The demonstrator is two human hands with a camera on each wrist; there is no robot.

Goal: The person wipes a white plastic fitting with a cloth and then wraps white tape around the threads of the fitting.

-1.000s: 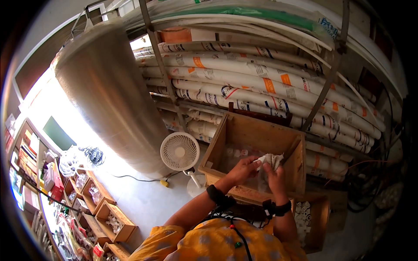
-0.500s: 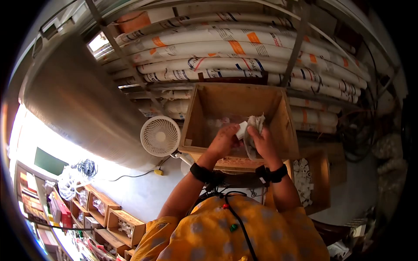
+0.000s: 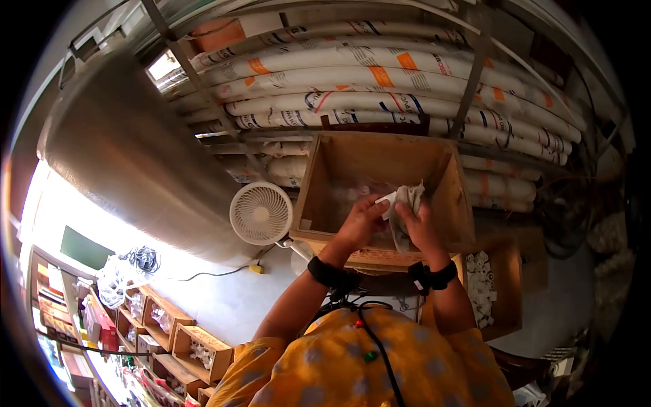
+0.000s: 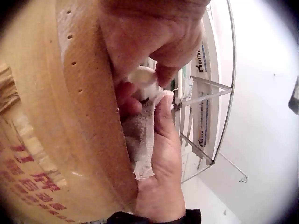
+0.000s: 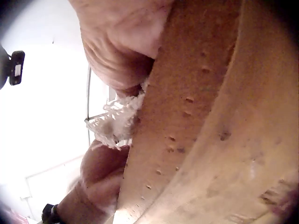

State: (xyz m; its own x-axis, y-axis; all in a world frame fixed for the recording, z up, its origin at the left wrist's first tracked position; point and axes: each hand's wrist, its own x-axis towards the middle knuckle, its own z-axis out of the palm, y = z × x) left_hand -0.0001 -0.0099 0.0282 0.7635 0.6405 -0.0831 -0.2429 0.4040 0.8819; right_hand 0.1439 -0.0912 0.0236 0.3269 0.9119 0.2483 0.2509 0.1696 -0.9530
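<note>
Over the near edge of a wooden box [image 3: 383, 154], both hands meet in the head view. My left hand [image 3: 361, 222] pinches a small white plastic fitting [image 3: 388, 201], whose round end [image 4: 142, 76] shows in the left wrist view. With thumb and fingers my right hand [image 3: 422, 232] grips a greyish-white rag [image 3: 409, 198] against the fitting's side. A loose part of the rag hangs below the fingers. Frayed threads of the rag [image 5: 114, 122] stick out between the hands in the right wrist view. The box wall hides some fingers there.
Clear plastic bags [image 3: 352, 191] lie inside the box. A white fan [image 3: 261, 213] stands left of it. On the right, another wooden box [image 3: 507, 298] holds several white fittings [image 3: 480, 285]. Long wrapped pipes [image 3: 325, 81] lie on a rack behind; more boxes [image 3: 203, 353] line the lower left.
The head view has tilted downward. The rag, bunched up around the fitting a second ago, now hangs lower from the right hand, and more of the white fitting shows.
</note>
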